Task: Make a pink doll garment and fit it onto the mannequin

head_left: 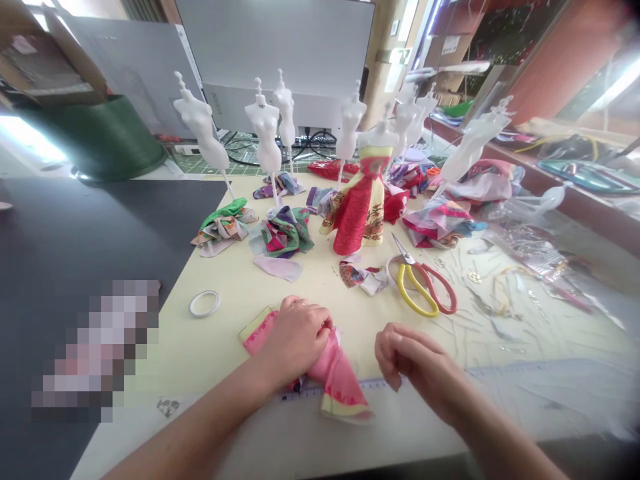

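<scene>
My left hand [299, 339] is closed on a piece of pink fabric [345, 380] with a pale yellow edge, pinching it near the middle. One end of the cloth spreads out to the left under the wrist, the other hangs toward the table's front. My right hand [413, 357] is raised to the right of the cloth, apart from it, with fingers curled together; anything between them is too small to make out. Beyond it lie scissors [420, 283] with one yellow and one red handle, blades slightly apart. A small doll form wears a red and yellow dress [359, 213].
Several white doll mannequins [264, 133] stand in a row at the back, with fabric scraps [287, 233] around their bases. A white ring, perhaps tape [204, 303], lies at left. Loose threads and a plastic bag [540, 233] cover the right side. A ruler [370, 385] runs near the front.
</scene>
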`<move>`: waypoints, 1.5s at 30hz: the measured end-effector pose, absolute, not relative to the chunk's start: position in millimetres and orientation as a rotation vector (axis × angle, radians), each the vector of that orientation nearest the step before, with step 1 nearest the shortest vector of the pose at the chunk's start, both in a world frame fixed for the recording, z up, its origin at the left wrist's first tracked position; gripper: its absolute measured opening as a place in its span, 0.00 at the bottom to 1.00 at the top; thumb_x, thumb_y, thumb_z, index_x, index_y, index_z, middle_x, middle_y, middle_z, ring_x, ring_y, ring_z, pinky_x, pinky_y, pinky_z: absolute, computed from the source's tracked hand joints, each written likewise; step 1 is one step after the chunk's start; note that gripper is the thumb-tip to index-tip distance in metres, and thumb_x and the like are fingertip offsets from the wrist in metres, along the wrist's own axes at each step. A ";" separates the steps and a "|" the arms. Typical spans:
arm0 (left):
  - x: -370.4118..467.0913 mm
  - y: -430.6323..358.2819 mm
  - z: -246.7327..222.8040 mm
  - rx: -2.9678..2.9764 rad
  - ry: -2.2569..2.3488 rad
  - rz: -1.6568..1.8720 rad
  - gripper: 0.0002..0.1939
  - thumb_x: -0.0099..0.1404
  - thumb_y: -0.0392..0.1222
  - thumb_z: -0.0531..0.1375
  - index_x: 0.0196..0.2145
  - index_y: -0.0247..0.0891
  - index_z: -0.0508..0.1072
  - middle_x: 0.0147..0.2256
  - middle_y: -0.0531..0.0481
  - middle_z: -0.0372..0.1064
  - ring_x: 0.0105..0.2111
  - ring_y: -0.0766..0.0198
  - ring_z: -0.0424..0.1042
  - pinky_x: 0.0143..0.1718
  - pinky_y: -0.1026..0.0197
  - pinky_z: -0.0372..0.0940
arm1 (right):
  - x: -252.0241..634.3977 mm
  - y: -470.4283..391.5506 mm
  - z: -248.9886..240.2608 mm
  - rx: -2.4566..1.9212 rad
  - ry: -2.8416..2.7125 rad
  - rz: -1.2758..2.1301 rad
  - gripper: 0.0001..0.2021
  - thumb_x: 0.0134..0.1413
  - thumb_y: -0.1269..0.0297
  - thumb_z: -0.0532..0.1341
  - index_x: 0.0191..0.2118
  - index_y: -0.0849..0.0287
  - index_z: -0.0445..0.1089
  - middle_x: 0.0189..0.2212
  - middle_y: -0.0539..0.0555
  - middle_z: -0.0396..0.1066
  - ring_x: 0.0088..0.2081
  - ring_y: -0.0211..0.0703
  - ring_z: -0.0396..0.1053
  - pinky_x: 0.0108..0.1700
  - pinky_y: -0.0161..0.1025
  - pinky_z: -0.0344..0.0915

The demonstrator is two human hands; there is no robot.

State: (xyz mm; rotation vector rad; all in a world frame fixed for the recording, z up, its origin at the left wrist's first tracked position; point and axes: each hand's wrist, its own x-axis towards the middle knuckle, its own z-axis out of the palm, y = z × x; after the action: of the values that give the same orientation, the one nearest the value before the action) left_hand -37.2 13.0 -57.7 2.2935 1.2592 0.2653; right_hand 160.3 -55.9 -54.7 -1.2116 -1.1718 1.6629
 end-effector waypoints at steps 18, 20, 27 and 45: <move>-36.6 12.1 -57.8 2.312 1.261 0.279 0.11 0.56 0.30 0.52 0.27 0.40 0.73 0.30 0.53 0.75 0.34 0.62 0.69 0.51 0.52 0.51 | 112.1 -106.6 -84.8 -1.217 -2.305 0.268 0.09 0.47 0.78 0.51 0.32 0.60 0.65 0.27 0.55 0.66 0.28 0.43 0.60 0.29 0.39 0.59; -36.7 12.6 -57.6 2.318 1.254 0.281 0.11 0.56 0.30 0.52 0.27 0.40 0.73 0.30 0.53 0.75 0.34 0.62 0.69 0.51 0.52 0.51 | 103.8 -104.8 -87.2 -1.146 -2.240 0.184 0.11 0.46 0.79 0.49 0.33 0.61 0.65 0.24 0.54 0.66 0.25 0.41 0.59 0.27 0.38 0.58; -37.4 12.4 -56.9 2.293 1.249 0.275 0.11 0.57 0.31 0.53 0.28 0.40 0.74 0.31 0.54 0.75 0.35 0.62 0.69 0.51 0.52 0.50 | 93.4 -96.5 -78.5 -0.732 -2.141 0.298 0.07 0.52 0.74 0.55 0.38 0.63 0.65 0.32 0.56 0.72 0.30 0.40 0.66 0.31 0.36 0.64; -38.1 11.8 -57.5 2.319 1.238 0.260 0.11 0.58 0.30 0.52 0.27 0.39 0.72 0.31 0.53 0.75 0.34 0.62 0.68 0.51 0.51 0.50 | 107.9 -57.9 -92.6 -1.505 -2.123 0.312 0.09 0.56 0.75 0.53 0.29 0.60 0.69 0.27 0.53 0.65 0.32 0.42 0.61 0.37 0.41 0.58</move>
State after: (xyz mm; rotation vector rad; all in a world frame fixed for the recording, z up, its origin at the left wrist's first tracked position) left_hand -38.1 11.8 -57.5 2.3194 1.2376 0.2598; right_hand 107.9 -57.9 -92.6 -1.5047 -2.1234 0.3119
